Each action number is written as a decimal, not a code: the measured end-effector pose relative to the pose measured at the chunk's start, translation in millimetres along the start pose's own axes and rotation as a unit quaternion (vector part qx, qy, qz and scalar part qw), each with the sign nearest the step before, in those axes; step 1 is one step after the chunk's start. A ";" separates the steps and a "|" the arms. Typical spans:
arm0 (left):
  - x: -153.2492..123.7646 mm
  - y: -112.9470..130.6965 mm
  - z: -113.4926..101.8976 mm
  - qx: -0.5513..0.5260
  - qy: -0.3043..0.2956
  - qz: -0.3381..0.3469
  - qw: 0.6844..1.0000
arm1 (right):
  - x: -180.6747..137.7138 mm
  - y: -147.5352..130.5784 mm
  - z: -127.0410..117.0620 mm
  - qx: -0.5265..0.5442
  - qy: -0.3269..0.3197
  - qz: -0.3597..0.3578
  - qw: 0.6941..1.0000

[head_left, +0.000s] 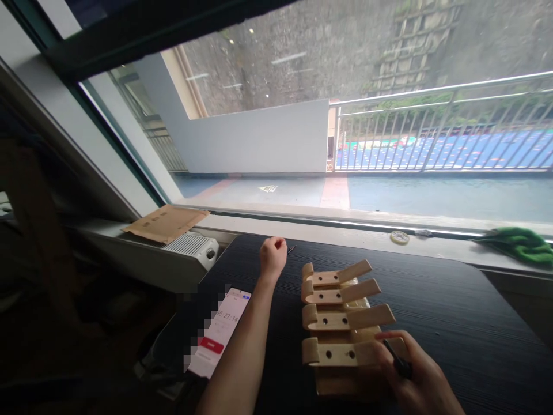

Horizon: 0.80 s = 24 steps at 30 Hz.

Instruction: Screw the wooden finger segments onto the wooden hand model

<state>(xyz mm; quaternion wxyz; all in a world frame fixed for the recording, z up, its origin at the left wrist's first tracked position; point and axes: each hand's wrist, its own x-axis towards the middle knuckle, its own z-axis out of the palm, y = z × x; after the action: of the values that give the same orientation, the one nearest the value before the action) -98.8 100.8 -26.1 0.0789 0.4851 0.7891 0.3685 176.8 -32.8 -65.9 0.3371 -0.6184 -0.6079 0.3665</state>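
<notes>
My left hand (pixel 273 256) is closed at the far side of the dark table, its fingertips curled together; what they hold, if anything, is hidden. Just right of it lie several small screws (pixel 292 249). My right hand (pixel 417 369) grips a small black screwdriver (pixel 400 362), its thin shaft slanting up and left. Those fingers also touch the right end of the nearest wooden hook (pixel 339 353). Several such curved wooden hooks, with dark holes or screw heads in pairs, lie in a row across a wooden base (pixel 337 385).
A phone (pixel 222 328) showing a running timer lies left of my left forearm. A cardboard envelope (pixel 166 223) rests on the radiator (pixel 194 248). On the windowsill are a tape roll (pixel 400 237) and a green cloth (pixel 521 245). The black table (pixel 453 305) meets the sill.
</notes>
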 end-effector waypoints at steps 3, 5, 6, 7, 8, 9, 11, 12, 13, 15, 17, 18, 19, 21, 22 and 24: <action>31.8 -5.7 17.1 0.076 -0.093 -0.025 0.992 | 0.2 2.0 0.7 0.007 -0.003 0.001 1.000; 40.8 -8.6 24.1 0.120 -0.136 -0.038 0.983 | 0.1 1.8 0.7 0.010 -0.015 0.005 1.000; 42.8 -9.9 26.9 0.139 -0.152 -0.043 0.978 | 0.0 1.4 0.6 0.011 -0.020 0.009 1.000; 43.6 -11.0 29.5 0.156 -0.163 -0.046 0.973 | -0.1 0.9 0.5 0.010 -0.024 0.012 1.000; 43.7 -12.0 31.8 0.170 -0.172 -0.049 0.969 | -0.2 0.4 0.5 0.010 -0.026 0.016 0.999; 43.3 -13.0 33.9 0.182 -0.178 -0.050 0.966 | -0.3 -0.1 0.4 0.010 -0.025 0.018 0.999; 41.8 -14.6 37.2 0.199 -0.183 -0.049 0.962 | -0.8 -1.0 0.5 0.011 -0.017 0.018 1.000; 41.0 -15.1 38.3 0.204 -0.183 -0.047 0.961 | -1.1 -1.3 0.6 0.012 -0.013 0.017 1.000; 40.2 -15.3 38.8 0.208 -0.182 -0.044 0.960 | -1.4 -1.6 0.7 0.012 -0.011 0.015 1.000; 38.5 -14.5 38.2 0.209 -0.179 -0.040 0.960 | -1.8 -2.2 0.9 0.011 -0.008 0.015 1.000; 35.6 -12.0 34.8 0.204 -0.174 -0.036 0.963 | -2.0 -2.7 1.1 0.013 -0.006 0.016 1.000; 33.0 -10.0 31.7 0.198 -0.171 -0.034 0.965 | -2.0 -2.9 1.3 0.014 -0.004 0.017 1.000; 29.2 -7.6 27.5 0.190 -0.167 -0.031 0.967 | -2.0 -3.1 1.5 0.015 -0.003 0.018 1.000; 16.6 -1.1 14.5 0.167 -0.156 -0.018 0.973 | -1.9 -3.6 2.1 0.017 0.000 0.019 1.000; 7.5 3.0 5.3 0.149 -0.150 -0.006 0.977 | -2.0 -4.0 2.4 0.019 0.002 0.019 1.000; -16.3 13.3 -18.5 0.105 -0.143 0.033 0.984 | -2.4 -5.2 2.6 0.023 0.005 0.019 1.000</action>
<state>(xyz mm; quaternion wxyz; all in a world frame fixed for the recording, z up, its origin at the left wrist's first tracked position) -89.9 81.4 -7.9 0.1270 0.5642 0.7874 0.2133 171.9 -35.0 -62.6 0.3473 -0.6237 -0.5857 0.3838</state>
